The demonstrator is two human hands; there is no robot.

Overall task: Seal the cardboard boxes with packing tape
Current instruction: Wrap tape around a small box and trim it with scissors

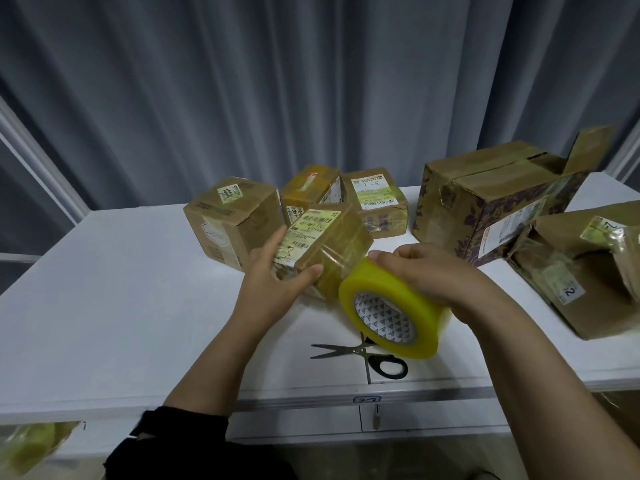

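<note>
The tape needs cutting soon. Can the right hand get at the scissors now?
Probably not yet. The right hand grips the tape roll, held right by the scissors; the left hand holds a small box. Nothing else blocks the scissors, so likely yes once the roll is down.

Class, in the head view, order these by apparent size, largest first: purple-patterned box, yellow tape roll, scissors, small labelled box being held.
1. purple-patterned box
2. yellow tape roll and small labelled box: alike; the roll is nearer the camera, so unranked
3. scissors
</note>
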